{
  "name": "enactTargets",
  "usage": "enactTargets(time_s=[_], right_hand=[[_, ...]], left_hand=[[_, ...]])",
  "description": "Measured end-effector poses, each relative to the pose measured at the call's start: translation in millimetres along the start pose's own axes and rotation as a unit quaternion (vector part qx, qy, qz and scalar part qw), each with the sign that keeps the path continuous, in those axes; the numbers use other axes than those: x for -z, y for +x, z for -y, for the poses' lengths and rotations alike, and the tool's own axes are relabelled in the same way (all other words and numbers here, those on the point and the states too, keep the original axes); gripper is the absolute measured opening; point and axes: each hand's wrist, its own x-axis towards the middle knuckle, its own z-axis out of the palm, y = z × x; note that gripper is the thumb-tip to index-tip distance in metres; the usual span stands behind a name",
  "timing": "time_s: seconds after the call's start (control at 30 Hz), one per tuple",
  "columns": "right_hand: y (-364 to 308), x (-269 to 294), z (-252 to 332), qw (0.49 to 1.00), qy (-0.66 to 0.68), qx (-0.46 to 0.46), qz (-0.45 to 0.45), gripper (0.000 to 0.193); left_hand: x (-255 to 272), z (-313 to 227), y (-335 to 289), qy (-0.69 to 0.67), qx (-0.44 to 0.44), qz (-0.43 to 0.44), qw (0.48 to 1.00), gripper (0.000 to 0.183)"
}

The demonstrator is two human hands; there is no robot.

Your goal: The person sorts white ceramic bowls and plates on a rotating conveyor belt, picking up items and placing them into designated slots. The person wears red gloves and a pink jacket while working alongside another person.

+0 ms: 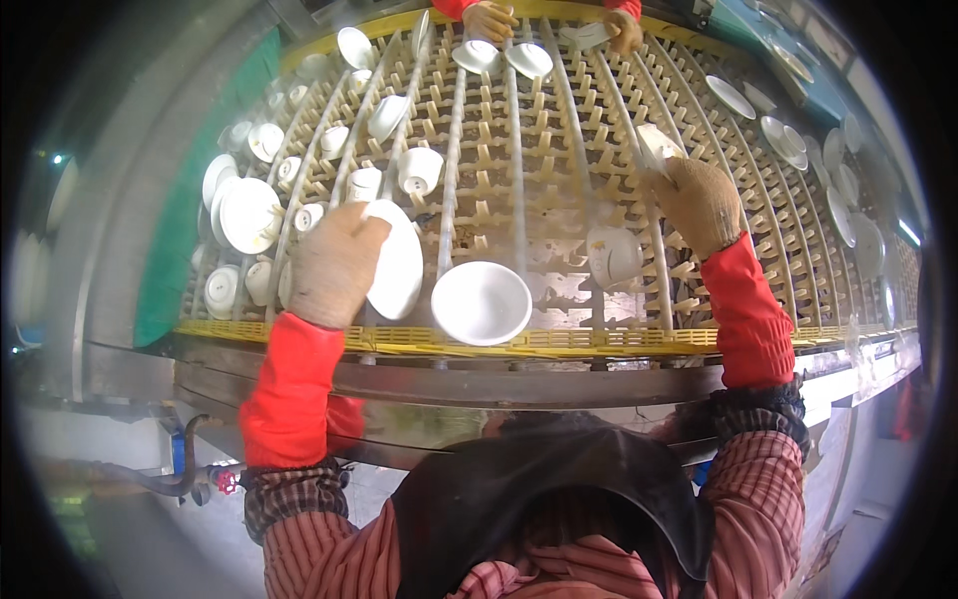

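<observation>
My left hand (337, 262), in a tan glove, is closed on the edge of a white plate (399, 268) that stands tilted near the front of a pegged rack conveyor (499, 190). My right hand (701, 205), gloved alike, grips a white dish (657, 143) held tilted among the pegs; its exact shape is partly hidden. Between my hands, a round white bowl (482, 303) rests near the front edge with its hollow side toward me. A white cup (614, 258) lies left of my right forearm. Another white cup (420, 171) sits beyond the plate.
Plates and cups crowd the left side, with a large plate (249, 215) near the green curtain (210, 200). More plates (840, 215) stand at right. Across the conveyor, a person's gloved hands (489, 20) are by small white dishes. A yellow edge strip (559, 342) borders my side.
</observation>
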Motion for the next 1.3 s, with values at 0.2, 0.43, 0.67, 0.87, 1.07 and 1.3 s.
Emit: enactTargets(time_s=[0.2, 0.43, 0.67, 0.87, 1.07, 1.3], right_hand=[[-9.0, 36.4, -12.4, 0.992, 0.099, -0.08, -0.018, 0.051], [-6.1, 14.4, -44.2, 0.997, 0.001, -0.017, -0.078, 0.051], [-4.7, 3.1, -46.3, 0.96, 0.233, -0.109, 0.108, 0.04], [-2.5, 11.2, -52.9, 0.949, 0.282, -0.088, 0.109, 0.046], [9.6, -10.1, -96.9, 0.939, 0.301, -0.125, 0.107, 0.059], [5.8, -12.9, -98.0, 0.935, 0.326, -0.106, 0.086, 0.057]], left_hand=[[-17.3, -73.7, -24.1, 0.157, -0.277, -0.028, 0.948, 0.069], [-62.8, -88.8, -47.3, 0.262, -0.386, 0.181, 0.866, 0.089], [-64.8, -97.4, -13.8, 0.067, -0.212, 0.224, 0.949, 0.05], [-70.0, -112.1, 24.0, 0.185, -0.105, -0.044, 0.976, 0.072], [-115.7, -185.5, 1.2, 0.122, -0.305, 0.163, 0.93, 0.103], [-153.3, -218.4, 17.5, 0.076, -0.239, 0.246, 0.936, 0.082]])
